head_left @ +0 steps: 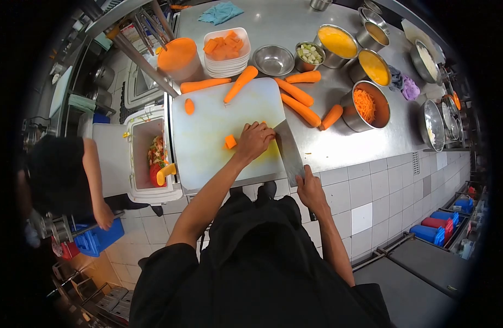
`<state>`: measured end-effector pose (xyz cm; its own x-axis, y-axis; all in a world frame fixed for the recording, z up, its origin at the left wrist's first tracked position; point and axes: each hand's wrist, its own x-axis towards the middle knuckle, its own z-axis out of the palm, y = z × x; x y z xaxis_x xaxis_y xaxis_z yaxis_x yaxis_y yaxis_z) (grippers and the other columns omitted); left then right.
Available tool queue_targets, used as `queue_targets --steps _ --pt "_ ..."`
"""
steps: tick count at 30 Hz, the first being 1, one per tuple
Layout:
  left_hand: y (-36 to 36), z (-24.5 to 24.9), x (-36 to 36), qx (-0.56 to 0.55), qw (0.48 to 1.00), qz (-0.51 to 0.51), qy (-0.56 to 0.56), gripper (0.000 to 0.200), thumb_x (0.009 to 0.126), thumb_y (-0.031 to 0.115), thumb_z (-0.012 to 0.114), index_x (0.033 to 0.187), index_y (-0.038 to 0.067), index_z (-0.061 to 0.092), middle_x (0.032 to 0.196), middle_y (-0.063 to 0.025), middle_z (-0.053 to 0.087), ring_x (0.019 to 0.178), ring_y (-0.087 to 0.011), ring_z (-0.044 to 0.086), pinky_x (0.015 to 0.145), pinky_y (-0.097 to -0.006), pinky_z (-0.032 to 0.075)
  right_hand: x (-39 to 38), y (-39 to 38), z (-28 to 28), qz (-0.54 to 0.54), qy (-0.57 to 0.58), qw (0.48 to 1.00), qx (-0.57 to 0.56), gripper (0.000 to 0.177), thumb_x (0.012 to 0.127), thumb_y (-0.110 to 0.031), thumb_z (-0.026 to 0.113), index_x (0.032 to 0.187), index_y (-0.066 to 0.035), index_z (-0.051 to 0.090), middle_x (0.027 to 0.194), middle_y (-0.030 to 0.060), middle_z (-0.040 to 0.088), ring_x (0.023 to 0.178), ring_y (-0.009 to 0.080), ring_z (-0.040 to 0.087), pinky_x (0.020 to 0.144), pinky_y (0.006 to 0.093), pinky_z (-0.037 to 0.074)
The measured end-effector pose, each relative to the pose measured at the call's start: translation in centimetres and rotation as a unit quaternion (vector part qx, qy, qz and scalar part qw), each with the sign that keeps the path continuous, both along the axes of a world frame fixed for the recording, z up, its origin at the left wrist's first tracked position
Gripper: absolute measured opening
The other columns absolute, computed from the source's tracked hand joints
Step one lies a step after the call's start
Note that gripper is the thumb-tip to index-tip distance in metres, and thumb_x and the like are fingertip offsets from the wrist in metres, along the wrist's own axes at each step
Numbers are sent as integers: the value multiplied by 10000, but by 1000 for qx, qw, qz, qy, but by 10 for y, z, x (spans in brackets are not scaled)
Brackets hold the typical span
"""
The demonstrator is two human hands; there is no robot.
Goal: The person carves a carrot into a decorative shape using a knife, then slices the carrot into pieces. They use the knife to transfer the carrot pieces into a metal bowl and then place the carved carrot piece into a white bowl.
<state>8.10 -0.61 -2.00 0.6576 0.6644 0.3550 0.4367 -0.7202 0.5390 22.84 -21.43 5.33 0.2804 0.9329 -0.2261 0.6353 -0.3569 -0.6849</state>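
My right hand (311,190) is wrapped round the handle of a broad cleaver (288,147), whose blade stands on edge at the right side of the white cutting board (202,147). Curled fingers of my left hand (253,143) press down beside the blade on a piece of carrot, mostly hidden under them; a bit of orange shows past the fingertips. Left of that hand lie cut carrot chunks (230,142). A carrot end (189,106) rests at the board's upper left. One peeled carrot (241,84) lies over the board's far edge, and another carrot (205,85) lies beside it.
Several carrots (300,109) lie right of the board, near a pot of shredded carrot (365,106). Stacked white tubs (227,54) hold carrot pieces behind it. A scrap bin (147,123) stands at the left, with another person's arm (93,169) beyond. Metal bowls (273,60) line the back.
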Motion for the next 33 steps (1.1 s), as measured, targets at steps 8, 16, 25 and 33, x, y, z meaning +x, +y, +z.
queue_targets --steps 8,16,25,33 --pt "8 -4 0 -20 999 -3 -26 85 879 214 692 891 151 747 862 -15 683 847 -229 619 788 -388 416 -6 -2 15 -50 -42 998 9 209 971 -16 526 1128 61 410 679 323 605 667 539 600 592 601 451" --pt "5 2 2 13 999 0 45 58 866 150 662 852 114 705 858 -46 636 860 -235 638 796 -392 420 -19 -2 7 12 -64 998 9 174 1006 -65 505 1105 45 414 634 303 591 615 531 587 554 596 435" --pt "3 0 1 21 999 13 29 58 836 131 678 877 99 705 848 -56 631 854 -239 636 801 -386 418 -21 9 7 21 -68 997 -31 158 1016 -79 475 1069 25 370 692 342 602 698 556 603 616 625 447" --pt "8 2 -7 -24 1000 6 -5 46 859 90 643 882 94 683 842 -63 646 837 -268 633 784 -411 422 -23 10 1 30 -66 997 -11 173 1017 -81 478 1090 27 366 681 331 603 682 559 597 607 623 451"
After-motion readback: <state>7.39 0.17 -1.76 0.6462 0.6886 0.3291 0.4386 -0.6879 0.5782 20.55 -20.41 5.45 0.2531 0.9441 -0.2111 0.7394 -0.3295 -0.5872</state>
